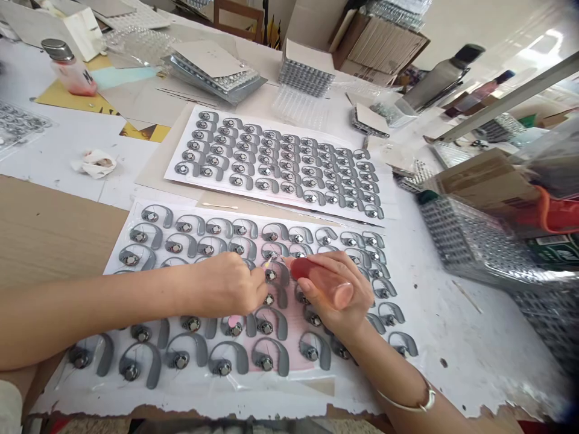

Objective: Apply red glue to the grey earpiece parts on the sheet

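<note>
My left hand [230, 284] is closed in a pinch on a thin stick [268, 263], probably a cotton swab, though most of it is hidden. In my right hand [346, 289] lies a small squeeze bottle [321, 282] with reddish liquid, tilted so its nozzle points left. The nozzle and the stick's tip come close together over a grey ear-hook earphone part [272, 253] with a round metallic piece. Rows of such parts cover the white sheet [312, 381] under both hands. My forearms and hands hide several of them.
A second sheet [181, 176] with similar rows lies behind. One cotton swab [220, 206] rests between the sheets. Crumpled tissue [96, 164] and a jar of pink liquid [70, 69] are at left. Stacked trays [470, 235] and a grey bottle [441, 75] stand at right.
</note>
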The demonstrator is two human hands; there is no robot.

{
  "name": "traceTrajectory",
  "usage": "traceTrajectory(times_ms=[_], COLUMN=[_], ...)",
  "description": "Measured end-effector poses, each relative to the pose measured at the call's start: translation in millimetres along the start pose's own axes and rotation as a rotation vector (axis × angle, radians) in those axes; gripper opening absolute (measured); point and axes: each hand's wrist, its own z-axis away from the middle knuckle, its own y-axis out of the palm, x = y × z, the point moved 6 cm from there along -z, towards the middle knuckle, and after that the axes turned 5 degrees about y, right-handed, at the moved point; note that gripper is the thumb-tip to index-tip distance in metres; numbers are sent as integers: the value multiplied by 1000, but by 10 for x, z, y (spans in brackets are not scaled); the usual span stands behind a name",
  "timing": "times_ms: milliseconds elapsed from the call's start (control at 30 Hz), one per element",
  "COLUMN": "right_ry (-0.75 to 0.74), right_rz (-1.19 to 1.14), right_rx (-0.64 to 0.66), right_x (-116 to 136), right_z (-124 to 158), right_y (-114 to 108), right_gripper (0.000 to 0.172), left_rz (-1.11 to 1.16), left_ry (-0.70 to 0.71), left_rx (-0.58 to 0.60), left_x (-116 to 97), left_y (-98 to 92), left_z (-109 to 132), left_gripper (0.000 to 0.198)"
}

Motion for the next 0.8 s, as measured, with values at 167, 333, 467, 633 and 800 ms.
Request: traceTrajectory(times_ms=[167, 333, 467, 633, 800], right_ry=[35, 67, 180, 579, 801], right_rz=[4, -20, -78, -484, -744], right_rx=[-7, -18, -165, -354, -422], right_x=[-20, -42, -144, -384, -556], right_z=[-1, -13, -10, -99, -303], right_y=[-34, -52, -177, -436, -758], right_gripper=[28, 27, 30, 35, 35], left_rz=[10, 18, 141, 506, 644], left_ry=[0, -13, -60, -295, -639], left_rx=[21, 7, -34, -231, -314], left_x=[8, -5, 57, 427, 743], left_y=[6, 3, -14, -186, -259], left_z=[1, 3, 19, 59, 153], left_gripper=[17, 17, 16, 16, 11])
